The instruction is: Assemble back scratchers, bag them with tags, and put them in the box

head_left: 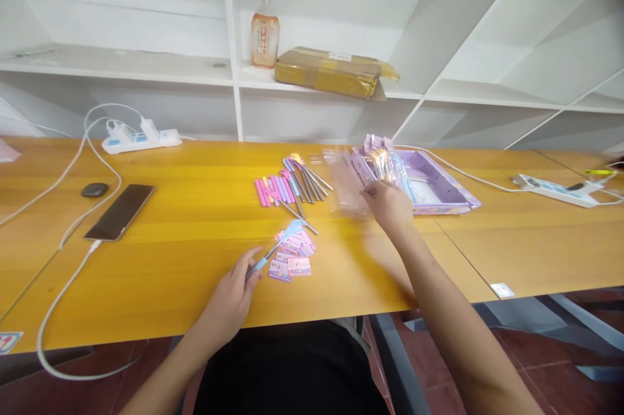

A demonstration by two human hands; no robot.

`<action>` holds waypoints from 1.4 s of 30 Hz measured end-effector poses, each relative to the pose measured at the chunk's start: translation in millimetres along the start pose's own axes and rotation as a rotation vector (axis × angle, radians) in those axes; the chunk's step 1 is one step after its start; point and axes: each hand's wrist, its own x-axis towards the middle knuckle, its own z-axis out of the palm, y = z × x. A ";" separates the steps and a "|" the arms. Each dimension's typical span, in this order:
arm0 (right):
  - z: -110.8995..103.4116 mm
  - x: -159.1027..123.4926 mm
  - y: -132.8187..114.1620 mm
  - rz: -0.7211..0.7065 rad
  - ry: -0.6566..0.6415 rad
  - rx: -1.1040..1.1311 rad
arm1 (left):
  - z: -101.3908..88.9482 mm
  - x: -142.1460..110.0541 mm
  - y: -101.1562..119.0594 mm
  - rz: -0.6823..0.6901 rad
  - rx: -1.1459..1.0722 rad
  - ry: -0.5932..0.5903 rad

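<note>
1. Left hand [229,301] – fingers closed on blue-handled tool [279,247], just left of the sticker cards [292,255].
2. Right hand [389,205] – pinching clear bags [347,184], right of the cards, beside purple box [429,184] on counter [170,259].

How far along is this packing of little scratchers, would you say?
Early, it seems. No finished pack can be made out on the table. In hand: the left hand holds a blue scratcher over the cards; the right hand reaches the clear bags. Left: a pile of scratchers lies loose.
</note>
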 end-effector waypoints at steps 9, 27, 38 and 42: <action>5.5 -3.5 -4.5 -0.062 -0.081 0.090 | -2.8 0.5 1.3 -0.018 -0.050 -0.012; -38.2 -194.6 -161.3 -0.796 -0.172 1.032 | 6.7 -12.2 8.3 -0.338 -0.561 -0.031; -17.5 -186.5 -164.8 -0.184 -0.417 1.539 | 3.0 -14.6 27.3 -0.136 -0.500 -0.294; -34.8 -178.9 -132.4 -0.019 -0.147 1.616 | 8.2 -6.7 25.7 -0.275 -0.982 0.081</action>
